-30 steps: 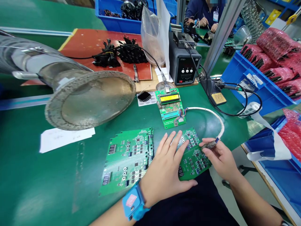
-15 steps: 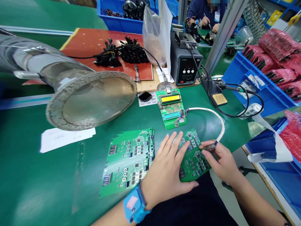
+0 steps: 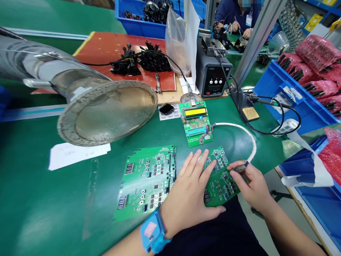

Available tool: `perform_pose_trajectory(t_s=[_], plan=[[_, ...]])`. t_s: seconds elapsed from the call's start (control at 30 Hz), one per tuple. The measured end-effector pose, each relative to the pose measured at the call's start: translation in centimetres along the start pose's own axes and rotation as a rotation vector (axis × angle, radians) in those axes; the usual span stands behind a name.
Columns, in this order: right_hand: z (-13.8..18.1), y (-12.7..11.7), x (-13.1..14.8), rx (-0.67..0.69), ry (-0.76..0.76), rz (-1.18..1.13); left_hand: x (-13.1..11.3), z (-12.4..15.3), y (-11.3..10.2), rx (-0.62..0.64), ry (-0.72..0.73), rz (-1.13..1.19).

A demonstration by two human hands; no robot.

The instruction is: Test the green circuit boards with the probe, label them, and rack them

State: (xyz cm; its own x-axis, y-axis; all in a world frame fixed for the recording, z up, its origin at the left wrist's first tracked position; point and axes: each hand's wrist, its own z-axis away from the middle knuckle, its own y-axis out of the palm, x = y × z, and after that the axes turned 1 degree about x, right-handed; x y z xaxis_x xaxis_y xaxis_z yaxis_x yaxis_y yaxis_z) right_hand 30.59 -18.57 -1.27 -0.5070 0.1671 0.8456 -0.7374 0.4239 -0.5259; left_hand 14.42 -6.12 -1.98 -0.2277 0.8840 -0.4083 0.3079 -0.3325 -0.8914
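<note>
My left hand (image 3: 190, 190) lies flat with fingers spread on a green circuit board (image 3: 221, 177) at the table's near edge; a blue wrist strap (image 3: 153, 231) is on that wrist. My right hand (image 3: 250, 183) pinches a small probe head (image 3: 239, 166) and presses it onto the same board's right side. A white braided cable (image 3: 249, 140) runs from the probe to a small programmer board (image 3: 196, 122) with a yellow-green display. A stack of larger green boards (image 3: 146, 181) lies just left of my left hand.
A big metal funnel-shaped duct (image 3: 106, 112) hangs over the left of the green mat above a white paper (image 3: 78, 154). Behind stand a soldering station (image 3: 214, 76), iron holder (image 3: 249, 112), plastic bag (image 3: 179, 39), black parts (image 3: 146, 60). Blue bins (image 3: 287, 92) of pink bags sit right; another person (image 3: 236, 17) works beyond.
The hands hold nearly the same pose on the board; only the view has shifted slightly.
</note>
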Motion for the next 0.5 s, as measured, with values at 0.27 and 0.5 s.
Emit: perform_pose_trajectory(t_s=[0.27, 0.5], plan=[[0.14, 0.06, -0.16, -0.001, 0.015, -0.017, 0.07, 0.08, 0.06, -0.002, 0.000, -0.004], [0.08, 0.06, -0.09, 0.004, 0.029, -0.040, 0.04, -0.04, 0.07, 0.000, 0.004, -0.006]])
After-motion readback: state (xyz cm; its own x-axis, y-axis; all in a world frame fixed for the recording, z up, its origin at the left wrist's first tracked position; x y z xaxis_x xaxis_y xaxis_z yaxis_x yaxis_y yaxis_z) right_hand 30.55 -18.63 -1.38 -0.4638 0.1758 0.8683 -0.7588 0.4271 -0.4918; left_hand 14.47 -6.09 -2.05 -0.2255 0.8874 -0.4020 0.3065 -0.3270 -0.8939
